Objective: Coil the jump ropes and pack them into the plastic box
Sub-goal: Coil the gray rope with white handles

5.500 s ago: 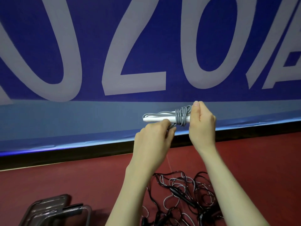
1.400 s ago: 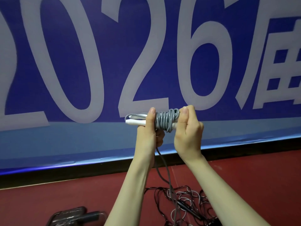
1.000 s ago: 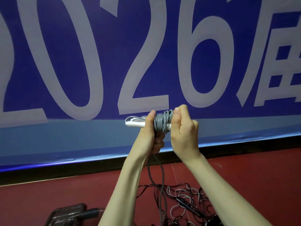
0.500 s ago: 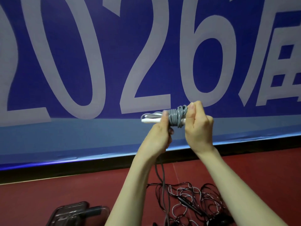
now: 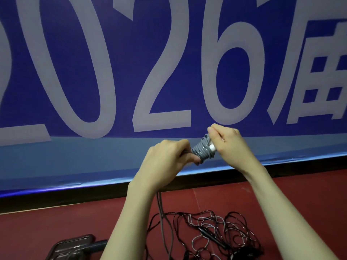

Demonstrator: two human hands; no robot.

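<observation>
Right hand [image 5: 228,145] raised before the banner [image 5: 169,72], fingers and thumb curled round one end of the bundle, a white handle [image 5: 212,147] tip showing at the palm. Left hand [image 5: 165,160] just beside it, curled round the bundle's other end; which fingers hold the cord cannot be told. Between them the grey jump rope [image 5: 201,150] sits wound in tight turns round the handles. A loose grey tail [image 5: 161,209] drops from under the left wrist to the red floor [image 5: 56,231].

Judgement: winding is well along, the tail not yet taken up. To do it well, keep the right hand clamped so turns don't slip; feed the tail under light tension, laying each turn beside the last, then tuck the end.

On the floor, below the arms, tangled ropes [image 5: 216,233], black and pale, wait. The plastic box [image 5: 75,248], dark and see-through, sits at the bottom edge, left of the arms.
</observation>
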